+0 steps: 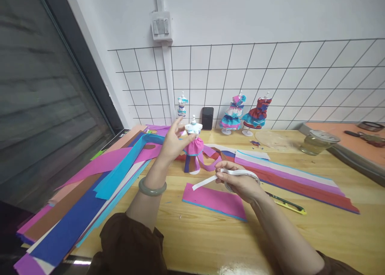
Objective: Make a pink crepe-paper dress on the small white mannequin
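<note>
A small dress-form figure (pixel 193 127) with a white top and a gathered pink skirt (pixel 195 146) edged in blue stands upright on the table. My left hand (pixel 174 140) is beside it, fingers apart, its thumb in front of the figure's waist; whether the thumb touches is unclear. Between the fingers of my right hand (pixel 236 182) is a roll of white tape (pixel 252 174). A loose strip of tape (pixel 205 182) runs from it to the left, over a pink crepe-paper rectangle (pixel 215 202) with a blue edge lying flat.
Crepe-paper strips lie at left (pixel 75 214) and right (pixel 294 182). A yellow-and-black cutter (pixel 287 203) is right of my hand. Against the wall stand two dressed figures (pixel 231 116), another small figure (pixel 182 105) and a phone (pixel 207 118). A cup of liquid (pixel 319 141) sits at right.
</note>
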